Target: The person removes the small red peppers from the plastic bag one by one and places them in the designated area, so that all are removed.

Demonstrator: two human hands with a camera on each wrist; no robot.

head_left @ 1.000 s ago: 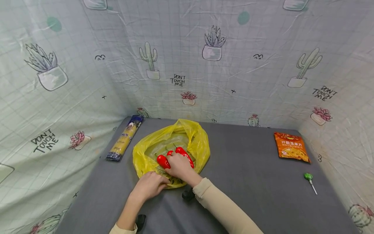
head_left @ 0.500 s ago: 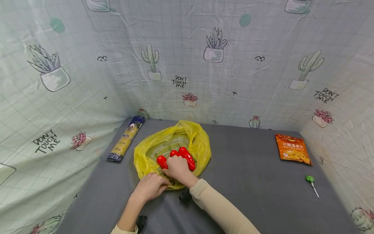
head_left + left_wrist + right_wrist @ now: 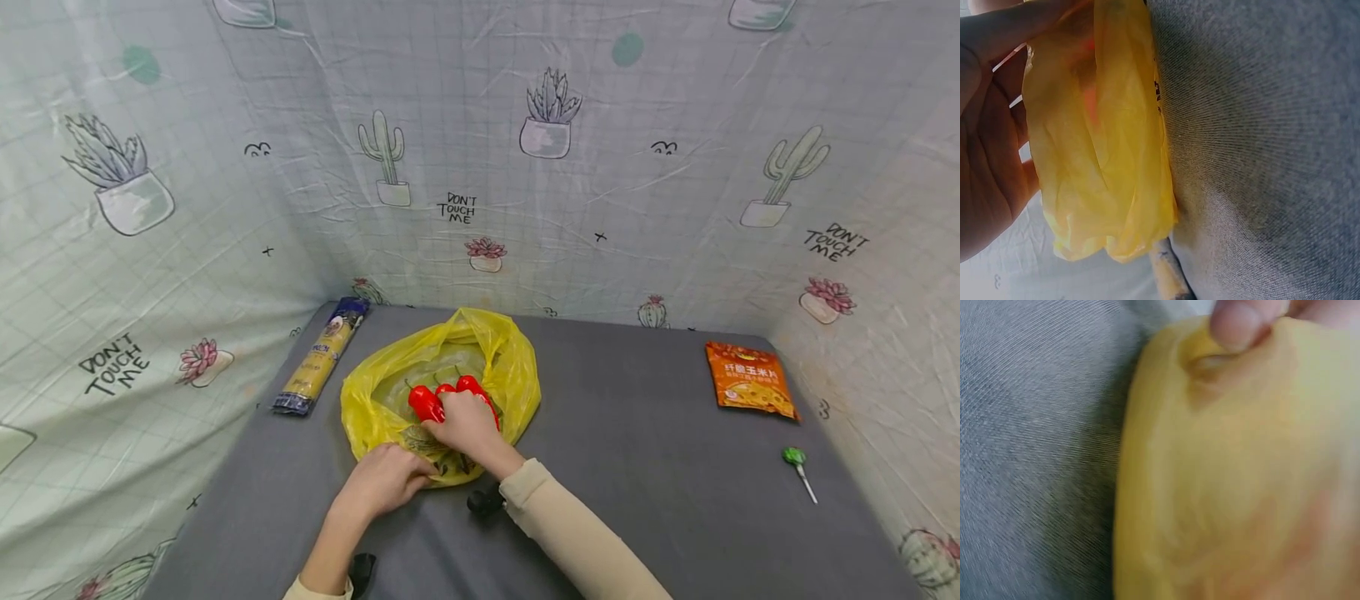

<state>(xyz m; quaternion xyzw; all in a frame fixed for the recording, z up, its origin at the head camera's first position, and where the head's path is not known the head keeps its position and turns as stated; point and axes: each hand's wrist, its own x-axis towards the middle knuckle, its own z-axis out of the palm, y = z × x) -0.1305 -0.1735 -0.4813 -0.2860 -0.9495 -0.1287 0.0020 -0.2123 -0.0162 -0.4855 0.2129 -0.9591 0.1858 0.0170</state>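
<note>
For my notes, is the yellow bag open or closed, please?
The yellow bag is open: in the head view, its mouth gapes, the inside showing behind the red peppers.

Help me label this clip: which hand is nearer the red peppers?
Right. The right hand is on the red peppers, in the mouth of the yellow bag; the left hand holds the bag's near rim, apart from them.

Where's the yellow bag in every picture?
Head view: the yellow bag sits just left of the middle, in the lower half.
Left wrist view: the yellow bag hangs down from the top edge, left of the middle.
Right wrist view: the yellow bag fills much of the middle and right, blurry.
Shared landmark: the grey tabletop, under it, then right, then left.
</note>
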